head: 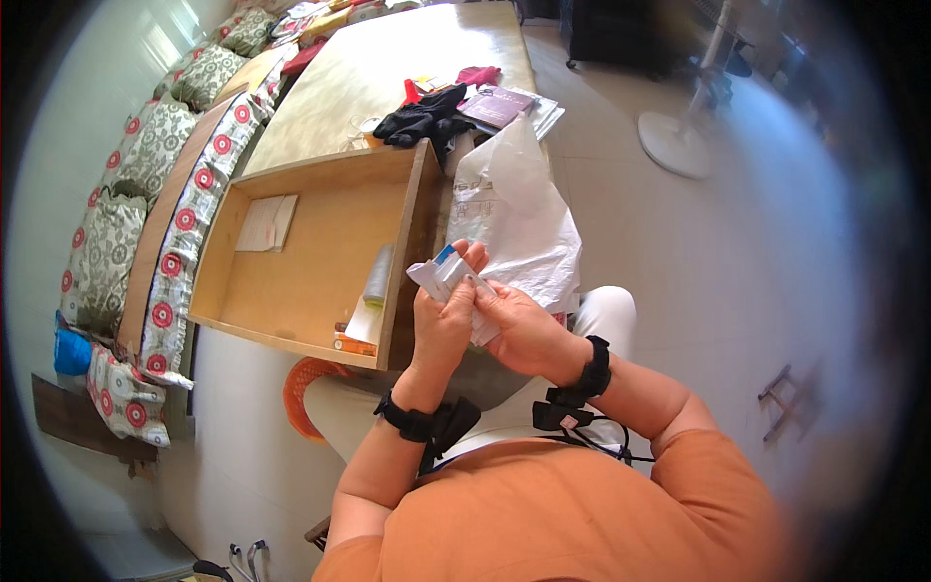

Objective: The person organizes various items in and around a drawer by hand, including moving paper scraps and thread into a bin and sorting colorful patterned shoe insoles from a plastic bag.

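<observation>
Both my hands meet beside the drawer's right wall, over the near end of the table. A small bundle of white folded papers or packets (445, 278) with a blue edge is held between them. My left hand (445, 324) grips it from the left, thumb on top. My right hand (529, 324) pinches its right side. To the left lies a wooden drawer (313, 254) holding a paper pad (266, 223), a grey roll (378, 276), a white sheet and orange batteries (355, 345). Just beyond my hands is a white plastic bag (513, 211) bearing writing.
Black cloth (422, 116), a purple booklet (497, 107) and papers lie farther back on the table (407, 51). An orange basket (302, 396) stands below the drawer. A cushioned bench (174, 225) runs along the left. At right are a white stand base (673, 144) and a small stool (778, 404).
</observation>
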`<state>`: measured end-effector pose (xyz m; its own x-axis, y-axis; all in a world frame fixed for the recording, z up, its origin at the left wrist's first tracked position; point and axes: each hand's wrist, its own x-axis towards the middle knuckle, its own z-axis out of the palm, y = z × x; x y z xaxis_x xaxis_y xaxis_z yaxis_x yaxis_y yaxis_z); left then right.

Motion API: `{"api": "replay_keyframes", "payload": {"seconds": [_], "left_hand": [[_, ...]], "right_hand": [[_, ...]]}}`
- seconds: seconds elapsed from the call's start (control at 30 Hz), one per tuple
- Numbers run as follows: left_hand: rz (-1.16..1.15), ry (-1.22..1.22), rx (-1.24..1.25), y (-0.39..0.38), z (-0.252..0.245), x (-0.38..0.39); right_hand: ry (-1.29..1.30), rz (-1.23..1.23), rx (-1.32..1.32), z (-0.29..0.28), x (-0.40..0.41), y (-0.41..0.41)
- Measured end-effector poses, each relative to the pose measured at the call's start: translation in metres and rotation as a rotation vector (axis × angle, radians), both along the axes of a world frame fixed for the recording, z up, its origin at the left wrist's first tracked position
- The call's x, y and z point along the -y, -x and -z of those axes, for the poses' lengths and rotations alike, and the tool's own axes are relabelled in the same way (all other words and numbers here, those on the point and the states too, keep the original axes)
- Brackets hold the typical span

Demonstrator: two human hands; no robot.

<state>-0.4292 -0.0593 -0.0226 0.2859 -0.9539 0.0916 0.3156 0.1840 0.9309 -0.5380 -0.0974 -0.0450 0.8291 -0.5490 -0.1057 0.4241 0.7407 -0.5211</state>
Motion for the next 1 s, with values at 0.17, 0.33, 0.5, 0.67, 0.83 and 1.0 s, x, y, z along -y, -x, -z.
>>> {"api": "replay_keyframes", "payload": {"seconds": [0.17, 0.33, 0.5, 0.67, 0.83, 1.0], "left_hand": [[-0.081, 0.034, 0.612, -0.019, 0.018, 0.001], [-0.130, -0.027, 0.478, -0.016, 0.017, -0.007], [-0.163, -0.058, 0.501, -0.021, 0.008, -0.028], [-0.220, -0.009, 0.598, -0.021, 0.015, -0.032], [-0.211, 0.041, 0.711, -0.028, 0.012, -0.042], [-0.349, 0.027, 0.765, -0.023, 0.013, -0.050]], "right_hand": [[0.074, 0.000, -0.021, -0.013, 0.000, 0.001], [0.120, -0.081, -0.088, -0.015, -0.001, 0.000], [0.135, -0.170, -0.153, -0.004, -0.005, -0.004], [0.262, -0.226, -0.216, 0.003, -0.002, -0.004], [0.259, -0.252, -0.222, 0.008, -0.008, -0.003], [0.270, -0.102, -0.245, 0.005, -0.010, -0.009]]}}
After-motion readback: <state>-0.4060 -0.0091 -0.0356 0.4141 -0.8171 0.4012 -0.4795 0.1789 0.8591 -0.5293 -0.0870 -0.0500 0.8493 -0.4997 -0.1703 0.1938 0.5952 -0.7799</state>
